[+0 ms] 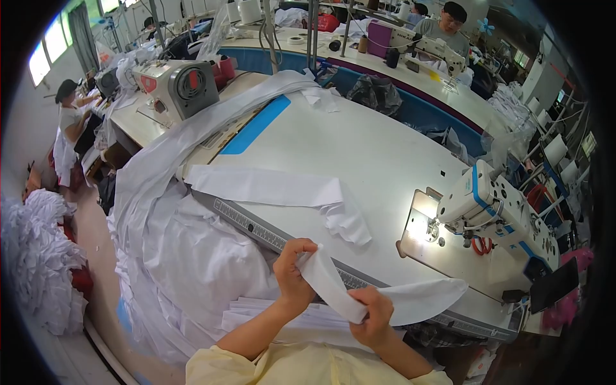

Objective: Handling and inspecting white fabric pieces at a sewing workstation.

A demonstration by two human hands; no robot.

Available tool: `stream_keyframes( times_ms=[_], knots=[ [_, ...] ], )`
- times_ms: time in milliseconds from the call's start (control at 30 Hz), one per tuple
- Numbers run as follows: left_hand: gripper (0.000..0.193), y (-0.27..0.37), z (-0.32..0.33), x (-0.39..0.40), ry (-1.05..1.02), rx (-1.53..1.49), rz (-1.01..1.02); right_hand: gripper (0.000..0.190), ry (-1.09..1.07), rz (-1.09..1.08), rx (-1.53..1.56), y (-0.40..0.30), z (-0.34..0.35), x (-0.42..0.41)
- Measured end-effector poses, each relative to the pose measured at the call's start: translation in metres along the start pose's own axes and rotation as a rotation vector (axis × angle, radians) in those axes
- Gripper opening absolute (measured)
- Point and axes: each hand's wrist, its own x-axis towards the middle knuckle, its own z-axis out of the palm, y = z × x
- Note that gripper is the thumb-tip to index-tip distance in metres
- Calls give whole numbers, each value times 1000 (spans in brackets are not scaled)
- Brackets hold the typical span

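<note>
Between my two hands a white fabric strip (329,281) is folded and held just above the table's front edge. My left hand (294,272) pinches its upper end between thumb and fingers. Lower and to the right, my right hand (373,310) grips the strip at a fold. A curved, pointed white piece (423,298) extends rightward from behind my right hand over the table edge; whether it belongs to the same strip I cannot tell. Another white fabric strip (269,185) lies flat on the white sewing table (385,159), its right end crumpled.
A lit sewing machine (495,211) stands at the right, red-handled scissors (482,245) beside it. A ruler strip (250,226) edges the table. White fabric (192,250) hangs heaped at the left. Another sewing machine (175,89) stands behind. A person (445,29) works across the aisle.
</note>
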Motion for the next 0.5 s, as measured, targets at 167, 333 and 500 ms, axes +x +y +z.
stream_keyframes(
  times_ms=[167, 333, 500],
  knots=[
    [22, 4, 10, -1, -56, -206, -170, 37, -73, 36, 123, -2, 18, -8],
    [17, 20, 7, 3, -176, -253, -422, 30, -42, 31, 123, 1, 8, 0],
    [20, 15, -25, -15, -569, -716, -1032, 16, 154, 274, 71, 25, -17, 9]
  ],
)
